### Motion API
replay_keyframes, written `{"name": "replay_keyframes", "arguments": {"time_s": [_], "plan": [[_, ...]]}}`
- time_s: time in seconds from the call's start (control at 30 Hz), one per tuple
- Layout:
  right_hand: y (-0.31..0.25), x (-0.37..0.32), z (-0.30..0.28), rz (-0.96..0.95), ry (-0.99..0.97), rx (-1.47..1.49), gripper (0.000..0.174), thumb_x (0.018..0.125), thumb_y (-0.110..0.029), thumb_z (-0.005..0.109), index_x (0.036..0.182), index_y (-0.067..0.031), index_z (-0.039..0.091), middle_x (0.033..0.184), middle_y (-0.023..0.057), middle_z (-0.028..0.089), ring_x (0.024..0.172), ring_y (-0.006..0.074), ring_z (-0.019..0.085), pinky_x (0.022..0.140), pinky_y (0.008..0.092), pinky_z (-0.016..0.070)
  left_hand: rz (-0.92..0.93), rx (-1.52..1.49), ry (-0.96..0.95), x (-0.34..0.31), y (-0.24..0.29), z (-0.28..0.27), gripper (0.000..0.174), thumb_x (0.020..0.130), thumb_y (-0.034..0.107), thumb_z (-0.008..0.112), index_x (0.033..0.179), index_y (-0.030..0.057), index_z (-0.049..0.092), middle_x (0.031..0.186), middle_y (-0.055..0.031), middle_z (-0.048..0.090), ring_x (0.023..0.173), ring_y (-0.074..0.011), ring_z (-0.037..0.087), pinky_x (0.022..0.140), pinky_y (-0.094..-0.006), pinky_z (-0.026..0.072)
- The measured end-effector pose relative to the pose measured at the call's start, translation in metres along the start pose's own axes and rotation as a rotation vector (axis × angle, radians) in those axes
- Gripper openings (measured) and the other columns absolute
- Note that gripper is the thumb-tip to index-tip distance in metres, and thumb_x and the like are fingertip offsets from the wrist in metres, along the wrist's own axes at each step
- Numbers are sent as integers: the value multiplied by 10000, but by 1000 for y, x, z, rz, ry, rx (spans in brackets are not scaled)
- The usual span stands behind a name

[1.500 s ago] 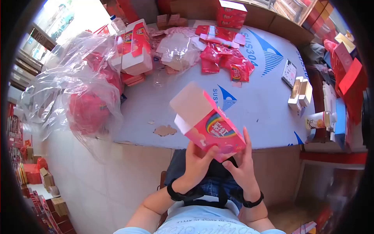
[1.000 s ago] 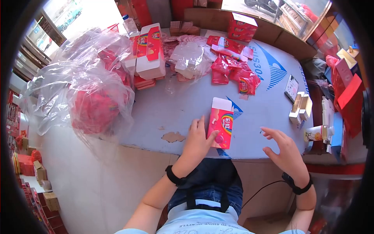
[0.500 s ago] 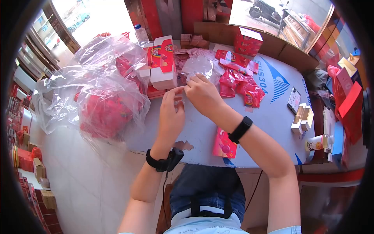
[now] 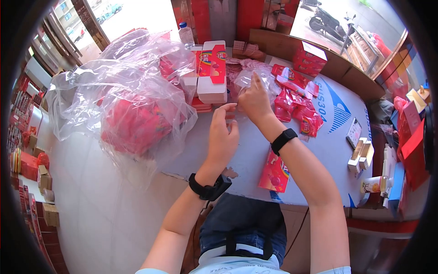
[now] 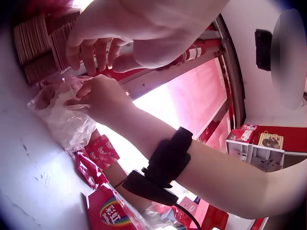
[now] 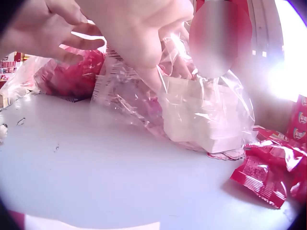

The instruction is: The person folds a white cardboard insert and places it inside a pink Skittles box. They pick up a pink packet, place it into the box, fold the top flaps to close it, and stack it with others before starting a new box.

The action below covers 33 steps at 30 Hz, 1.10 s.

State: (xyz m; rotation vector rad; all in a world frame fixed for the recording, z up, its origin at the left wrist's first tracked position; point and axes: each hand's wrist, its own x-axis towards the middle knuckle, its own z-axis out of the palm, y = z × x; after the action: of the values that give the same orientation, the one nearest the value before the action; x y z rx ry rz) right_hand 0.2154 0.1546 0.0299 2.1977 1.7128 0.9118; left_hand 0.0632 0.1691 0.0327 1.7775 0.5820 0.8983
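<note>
My right hand (image 4: 255, 102) reaches into the mouth of a clear plastic bag (image 6: 211, 115) holding a stack of white card-like pieces. In the right wrist view its thumb lies at the bag's near side, with the other fingertips partly hidden by plastic; I cannot tell whether they pinch a piece. Just left of it, my left hand (image 4: 221, 137) hovers with loosely bent fingers and holds nothing. A red rainbow-print candy box (image 4: 273, 176) lies on the table near the front edge, partly covered by my right forearm.
A large clear bag of red packets (image 4: 137, 123) fills the table's left side. Red and white boxes (image 4: 212, 75) stand behind the left hand. Red sachets (image 4: 308, 121) lie right of the small bag. A notebook (image 4: 353, 132) and small cartons (image 4: 360, 155) are at the right edge.
Both hands have left the candy box, which now lies on the table, and have moved forward and left to the small clear bag. The view has shifted slightly in the last half second.
</note>
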Motion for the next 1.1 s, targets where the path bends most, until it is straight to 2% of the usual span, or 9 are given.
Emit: {"name": "replay_keyframes", "arguments": {"time_s": [0.17, 0.33, 0.47, 0.63, 0.77, 0.83, 0.93, 1.07, 1.1], "plan": [[2, 3, -5, 85, 42, 125, 160, 726, -106, 570, 776, -29, 701, 823, 139, 681, 1076, 313, 576, 1100, 471, 195, 19, -23, 3, -1, -2, 0, 368, 788, -81, 487, 1137, 34, 503, 1052, -110, 531, 937, -215, 559, 794, -315, 451], [7, 2, -15, 122, -73, 193, 132, 733, -95, 582, 773, -84, 707, 837, 100, 689, 1103, 274, 566, 1101, 473, 172, 3, -39, 5, -3, -5, 0, 363, 788, -77, 496, 1133, 37, 506, 1049, -109, 533, 930, -215, 560, 802, -321, 450], [1, -2, -6, 123, -14, 177, 117, 686, -164, 645, 753, -110, 724, 785, 91, 688, 1097, 319, 554, 1117, 462, 135, -4, -33, 1, -4, -8, 0, 365, 788, -69, 508, 1135, 40, 507, 1044, -102, 536, 927, -211, 561, 799, -317, 448], [-4, -7, -3, -52, 104, 30, 129, 678, -57, 588, 727, -38, 706, 728, 102, 668, 934, 340, 634, 1126, 477, 129, -3, -46, 2, -6, -10, -1, 368, 786, -69, 508, 1140, 32, 507, 1047, -99, 540, 928, -202, 560, 798, -315, 446], [-3, -9, -8, -54, 125, 18, 148, 683, -50, 569, 744, 26, 680, 721, 135, 658, 889, 322, 649, 1129, 470, 132, -14, -48, 20, -8, -12, -3, 356, 799, -79, 479, 1135, 34, 517, 1050, -75, 562, 949, -163, 565, 800, -276, 452], [-2, -12, -14, -114, 331, -227, 172, 695, -45, 547, 763, 79, 645, 716, 162, 648, 861, 299, 656, 1128, 455, 156, -22, -68, 26, -8, -15, -4, 363, 799, -83, 470, 1139, 34, 516, 1053, -72, 563, 952, -162, 564, 799, -274, 451], [-2, -25, -34, -146, 219, -214, 158, 741, -57, 554, 858, 23, 625, 809, 141, 663, 1037, 291, 608, 1123, 432, 180, -55, -126, 20, -8, -19, -7, 348, 826, -57, 457, 1158, 31, 509, 1068, -73, 562, 957, -162, 565, 799, -268, 447], [5, -48, -50, -160, 281, -70, 188, 749, -59, 551, 897, 34, 620, 872, 150, 666, 1027, 270, 613, 1108, 433, 227, -221, -370, -31, -6, -28, -8, 289, 921, 85, 438, 1194, -1, 480, 1117, -112, 555, 956, -172, 579, 821, -286, 462], [8, -55, -50, -202, 416, 64, 219, 734, -61, 537, 897, 62, 615, 850, 172, 663, 962, 270, 632, 1107, 422, 240, -225, -370, -32, -6, -24, -9, 289, 921, 85, 438, 1194, -1, 480, 1117, -112, 555, 956, -172, 579, 821, -286, 462]]}}
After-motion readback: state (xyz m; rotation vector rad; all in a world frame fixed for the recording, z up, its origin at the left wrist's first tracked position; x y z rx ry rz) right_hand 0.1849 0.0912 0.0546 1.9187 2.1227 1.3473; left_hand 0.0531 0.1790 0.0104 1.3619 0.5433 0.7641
